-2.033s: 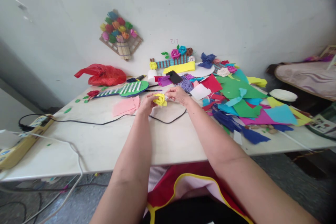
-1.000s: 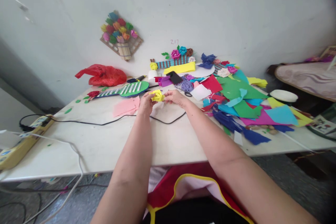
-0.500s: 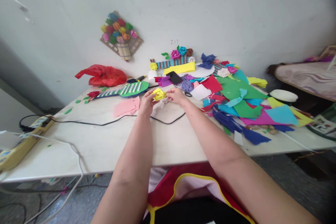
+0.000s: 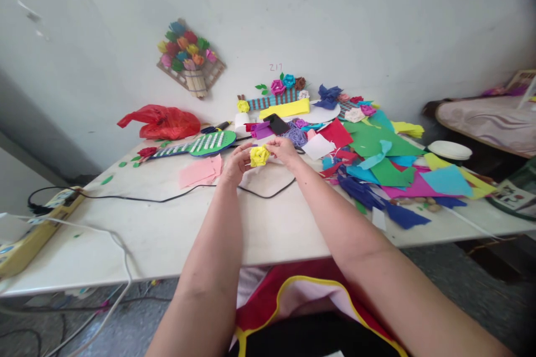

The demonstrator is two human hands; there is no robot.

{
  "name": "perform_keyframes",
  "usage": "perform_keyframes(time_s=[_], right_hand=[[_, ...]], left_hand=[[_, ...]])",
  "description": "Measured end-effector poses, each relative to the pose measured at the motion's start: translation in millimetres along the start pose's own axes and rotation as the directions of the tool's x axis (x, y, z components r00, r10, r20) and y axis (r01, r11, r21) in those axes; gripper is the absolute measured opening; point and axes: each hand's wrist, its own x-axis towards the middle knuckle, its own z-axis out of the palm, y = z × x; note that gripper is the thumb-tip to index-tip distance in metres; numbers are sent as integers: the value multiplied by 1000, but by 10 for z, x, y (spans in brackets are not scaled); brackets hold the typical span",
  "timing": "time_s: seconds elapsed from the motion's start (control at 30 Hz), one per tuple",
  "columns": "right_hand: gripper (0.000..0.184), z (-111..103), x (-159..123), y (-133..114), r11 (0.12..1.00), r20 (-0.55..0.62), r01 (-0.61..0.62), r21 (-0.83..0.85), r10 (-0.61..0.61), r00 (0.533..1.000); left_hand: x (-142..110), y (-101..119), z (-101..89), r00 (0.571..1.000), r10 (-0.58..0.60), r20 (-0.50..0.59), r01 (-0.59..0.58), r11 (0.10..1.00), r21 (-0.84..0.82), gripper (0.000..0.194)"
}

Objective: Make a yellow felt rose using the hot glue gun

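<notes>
A yellow paper flower point(image 4: 259, 156) with folded petals is held above the middle of the table, its face turned toward me. My right hand point(image 4: 283, 150) pinches it at the right edge between thumb and fingers. On the other side my left hand point(image 4: 237, 163) curls its fingers against the flower's left edge; their tips are partly hidden. Below and left of my hands lie pink paper pieces point(image 4: 201, 171). A black cable point(image 4: 268, 196) runs across the table beneath the flower.
Scraps of coloured paper point(image 4: 381, 145) cover the right side. Behind my hands are a phone point(image 4: 276, 123), purple yarn point(image 4: 296, 135) and a yellow paper roll point(image 4: 285, 109). Leftward lie a green guitar-shaped craft point(image 4: 213, 143), a red plastic bag point(image 4: 161, 121) and a power strip point(image 4: 42, 228).
The yellow flower has shifted slightly right and turned so its petals face me. My left-hand fingers have loosened and spread a little; my right hand stays at its edge.
</notes>
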Motion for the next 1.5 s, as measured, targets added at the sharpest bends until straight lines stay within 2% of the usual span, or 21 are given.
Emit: perform_keyframes(time_s=[0.2, 0.37, 0.63, 1.03, 1.17, 1.23, 1.3, 1.37, 1.5], right_hand=[[5, 24, 56, 102, 977, 115, 196, -79, -187, 976], [7, 68, 91, 138, 942, 191, 295, -161, -263, 946], [12, 94, 89, 92, 875, 191, 359, -324, -311, 931], [9, 69, 31, 4, 882, 216, 384, -273, -332, 918], [10, 33, 31, -24, 892, 202, 370, -259, -324, 924], [15, -27, 48, -23, 896, 141, 339, -286, -311, 940], [20, -117, 65, -21, 890, 37, 250, -381, -256, 966], [21, -218, 73, -22, 839, -39, 154, -522, -205, 978], [21, -392, 80, 3, 663, -107, -32, -748, -73, 992]], left_hand=[[-6, -16, 19, 999, -20, -35, 24, 991, 133, 54], [8, -41, 19, 997, 18, -73, -8, 989, 145, 46], [-61, 31, 61, 999, 15, -36, -9, 987, 162, 39], [-36, 6, 47, 1000, -21, -11, 22, 990, 141, 26], [-11, -13, 31, 1000, 12, -24, -9, 991, 132, 23], [10, -23, 19, 997, 40, -67, -33, 995, 97, 23], [35, -32, 6, 991, 50, -123, -44, 998, 53, 23], [59, -40, -5, 987, 43, -153, -39, 999, 26, 23], [83, -54, -14, 982, 31, -186, -32, 999, 0, 24]])
